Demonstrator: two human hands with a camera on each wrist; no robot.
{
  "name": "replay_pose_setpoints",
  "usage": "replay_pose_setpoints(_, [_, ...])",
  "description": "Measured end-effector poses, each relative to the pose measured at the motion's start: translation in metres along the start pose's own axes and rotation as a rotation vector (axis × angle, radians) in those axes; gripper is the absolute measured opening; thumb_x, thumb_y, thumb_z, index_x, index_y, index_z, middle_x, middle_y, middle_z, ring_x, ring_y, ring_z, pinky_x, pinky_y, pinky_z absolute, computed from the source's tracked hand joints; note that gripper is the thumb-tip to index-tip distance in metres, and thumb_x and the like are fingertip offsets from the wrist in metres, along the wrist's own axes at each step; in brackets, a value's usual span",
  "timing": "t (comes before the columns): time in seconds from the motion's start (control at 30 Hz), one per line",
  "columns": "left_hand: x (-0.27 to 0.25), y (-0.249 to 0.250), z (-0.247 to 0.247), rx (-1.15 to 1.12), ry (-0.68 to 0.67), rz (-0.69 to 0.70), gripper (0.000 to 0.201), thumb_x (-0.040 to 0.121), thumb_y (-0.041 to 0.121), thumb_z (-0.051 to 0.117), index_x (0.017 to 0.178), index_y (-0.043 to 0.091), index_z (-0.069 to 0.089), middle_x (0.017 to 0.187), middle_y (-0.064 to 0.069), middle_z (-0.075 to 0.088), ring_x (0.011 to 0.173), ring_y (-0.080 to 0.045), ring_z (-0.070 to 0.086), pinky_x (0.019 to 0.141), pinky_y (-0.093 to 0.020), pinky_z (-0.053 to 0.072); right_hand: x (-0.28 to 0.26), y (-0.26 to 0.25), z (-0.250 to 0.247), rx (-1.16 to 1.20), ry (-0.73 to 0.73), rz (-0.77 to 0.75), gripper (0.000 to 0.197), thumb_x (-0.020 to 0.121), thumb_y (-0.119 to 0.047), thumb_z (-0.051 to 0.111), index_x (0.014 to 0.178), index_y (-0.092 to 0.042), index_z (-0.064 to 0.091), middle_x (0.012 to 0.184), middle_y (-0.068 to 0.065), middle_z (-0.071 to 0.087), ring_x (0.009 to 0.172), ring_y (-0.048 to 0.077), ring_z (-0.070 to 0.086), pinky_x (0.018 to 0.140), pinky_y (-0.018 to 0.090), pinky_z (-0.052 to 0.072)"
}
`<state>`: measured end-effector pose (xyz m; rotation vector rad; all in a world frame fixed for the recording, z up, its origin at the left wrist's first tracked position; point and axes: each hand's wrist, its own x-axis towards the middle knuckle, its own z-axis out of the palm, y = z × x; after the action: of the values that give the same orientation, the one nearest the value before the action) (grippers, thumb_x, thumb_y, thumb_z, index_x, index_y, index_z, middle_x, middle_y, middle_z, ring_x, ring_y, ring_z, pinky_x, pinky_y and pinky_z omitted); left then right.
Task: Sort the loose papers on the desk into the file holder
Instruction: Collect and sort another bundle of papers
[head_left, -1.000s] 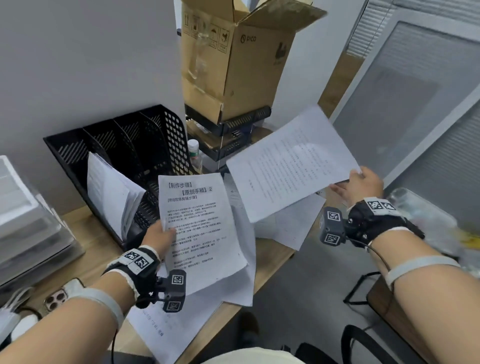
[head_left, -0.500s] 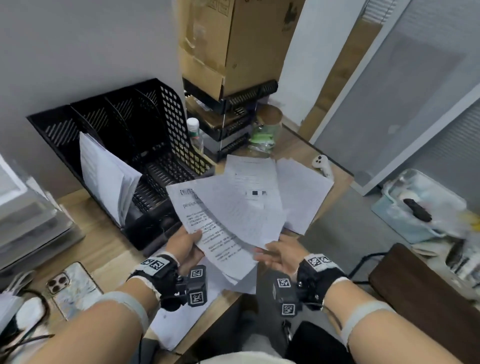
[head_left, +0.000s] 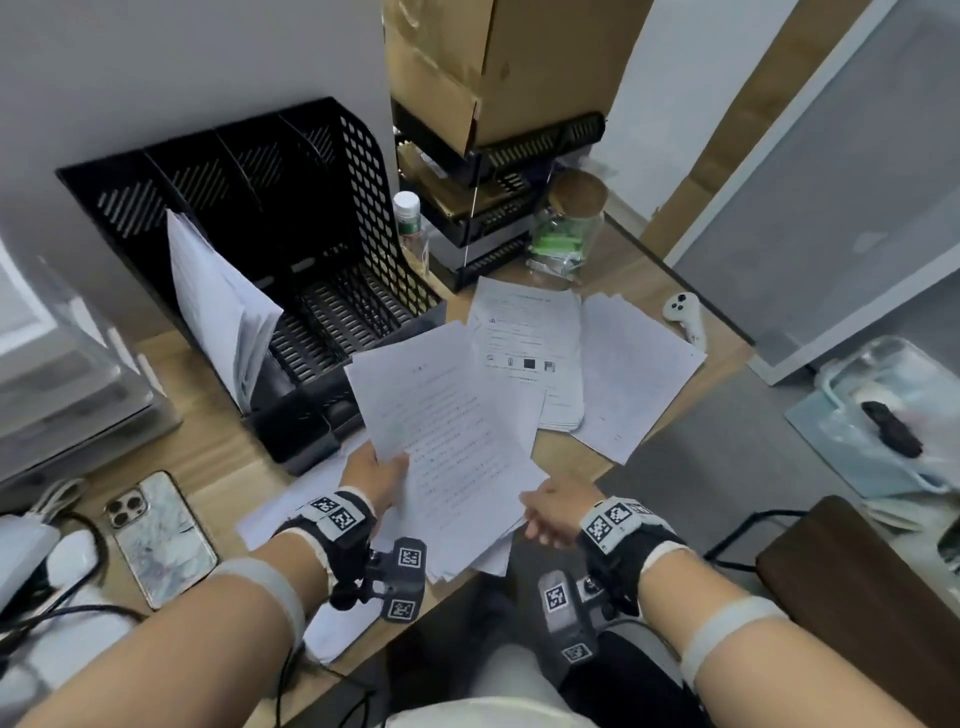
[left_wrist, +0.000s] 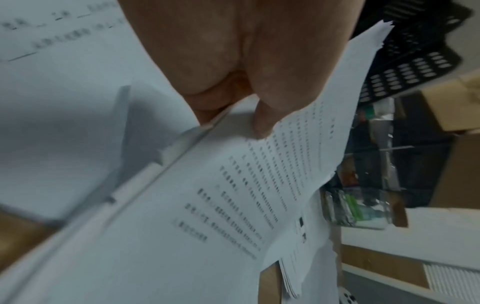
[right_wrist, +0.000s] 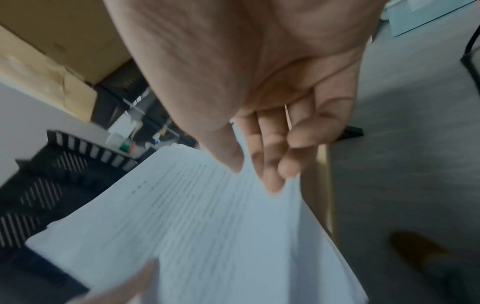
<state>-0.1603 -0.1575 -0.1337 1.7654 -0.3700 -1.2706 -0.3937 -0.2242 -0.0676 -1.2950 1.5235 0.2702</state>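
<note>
From the head camera, you are mid-gather: your left hand (head_left: 375, 475) pinches the left edge of a sheaf of printed sheets (head_left: 447, 447) held over the counter (head_left: 208, 457), and your right hand (head_left: 553, 512) sits at the sheaf's right lower corner, fingers loose; whether it grips cannot be told here. More loose papers (head_left: 587, 358) lie spread on the counter just right of the black mesh file holder (head_left: 291, 249), whose leftmost slot already has papers standing in it (head_left: 218, 306). I judge the next move is to square the sheaf and tip it upright into a free slot, the edges kept together so none slips. The counter is pale wood; a phone (head_left: 158, 535) lies to your left, and a cork-lidded jar (head_left: 569, 228), a small bottle (head_left: 410, 223) and a cardboard box (head_left: 498, 62) on a wire tray stand at the back against a white wall.

From the left wrist, thumb and fingers (left_wrist: 262, 115) clamp the sheaf's edge, several sheets thick.

From the right wrist, the fingers (right_wrist: 272, 164) are nearly straight, their tips touching the top sheet; they hold nothing.
</note>
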Motion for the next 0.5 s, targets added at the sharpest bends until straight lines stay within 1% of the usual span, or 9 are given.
replay_pose_setpoints(0.03, [0.000,0.003,-0.002,0.042,0.001,0.053,0.033,0.085,0.025,0.061,0.117,0.019,0.069,0.121,-0.012,0.072,0.105,-0.034,0.069,0.097,-0.056,0.054,0.004,0.000,-0.016,-0.020,0.137,-0.074,0.019,0.090,-0.029,0.060,0.081,-0.013,0.061,0.071,0.002,0.066,0.057,0.016,0.061,0.056,0.029,0.053])
replay_pose_setpoints(0.07, [-0.001,0.009,-0.004,0.078,-0.007,0.109,0.030,0.080,0.031,0.063,0.108,0.024,0.071,0.118,-0.009,0.074,0.105,-0.032,0.070,0.097,-0.055,0.054,0.008,-0.002,-0.031,-0.024,0.235,-0.143,0.013,0.086,-0.028,0.064,0.089,-0.016,0.061,0.083,0.001,0.066,0.072,0.019,0.064,0.070,0.033,0.056])
replay_pose_setpoints(0.1, [-0.005,0.018,-0.005,0.106,-0.020,0.163,0.023,0.080,0.032,0.065,0.102,0.028,0.072,0.114,-0.006,0.075,0.106,-0.030,0.070,0.097,-0.053,0.054,0.011,-0.007,-0.043,-0.015,0.287,-0.200,0.023,0.083,-0.028,0.067,0.103,-0.019,0.058,0.099,0.002,0.063,0.090,0.022,0.064,0.083,0.036,0.054])
replay_pose_setpoints(0.17, [-0.018,0.040,-0.004,0.080,-0.061,0.253,0.014,0.092,0.015,0.067,0.100,0.025,0.072,0.106,-0.002,0.077,0.105,-0.028,0.070,0.096,-0.048,0.055,0.016,-0.020,-0.060,0.050,0.282,-0.302,0.057,0.081,-0.027,0.073,0.131,-0.021,0.045,0.128,0.004,0.050,0.117,0.021,0.053,0.101,0.037,0.045])
replay_pose_setpoints(0.2, [-0.025,0.051,-0.004,0.055,-0.077,0.288,0.018,0.095,0.007,0.064,0.101,0.022,0.071,0.102,0.003,0.078,0.102,-0.024,0.070,0.094,-0.043,0.056,0.016,-0.029,-0.066,0.079,0.254,-0.364,0.069,0.081,-0.027,0.074,0.139,-0.021,0.038,0.135,0.002,0.044,0.124,0.018,0.047,0.107,0.036,0.040])
replay_pose_setpoints(0.27, [-0.037,0.071,-0.003,0.013,-0.100,0.339,0.018,0.094,0.007,0.063,0.105,0.020,0.070,0.101,0.007,0.079,0.100,-0.015,0.073,0.089,-0.033,0.057,0.014,-0.051,-0.074,0.143,0.154,-0.495,0.071,0.084,-0.025,0.073,0.143,-0.019,0.033,0.132,-0.005,0.044,0.128,0.012,0.042,0.109,0.033,0.037])
replay_pose_setpoints(0.37, [-0.053,0.093,-0.005,-0.065,-0.091,0.401,0.026,0.088,0.020,0.067,0.114,0.017,0.069,0.113,0.004,0.077,0.106,-0.015,0.073,0.088,-0.029,0.058,0.016,-0.080,-0.074,0.330,0.049,-0.617,0.050,0.091,-0.018,0.066,0.133,-0.020,0.039,0.124,-0.001,0.061,0.121,0.021,0.058,0.102,0.038,0.047])
replay_pose_setpoints(0.43, [-0.060,0.105,-0.004,-0.084,-0.018,0.434,0.023,0.091,0.020,0.065,0.114,0.020,0.068,0.112,0.006,0.077,0.105,-0.014,0.073,0.089,-0.029,0.059,0.018,-0.093,-0.073,0.365,0.156,-0.632,0.053,0.089,-0.021,0.068,0.130,-0.024,0.034,0.116,0.004,0.062,0.109,0.022,0.061,0.096,0.037,0.049])
replay_pose_setpoints(0.5, [-0.064,0.119,-0.005,-0.051,0.083,0.503,0.016,0.096,0.022,0.061,0.109,0.027,0.069,0.107,0.010,0.078,0.102,-0.013,0.073,0.089,-0.032,0.058,0.016,-0.110,-0.077,0.298,0.379,-0.647,0.061,0.082,-0.023,0.075,0.127,-0.020,0.034,0.114,0.007,0.053,0.103,0.021,0.055,0.093,0.034,0.047])
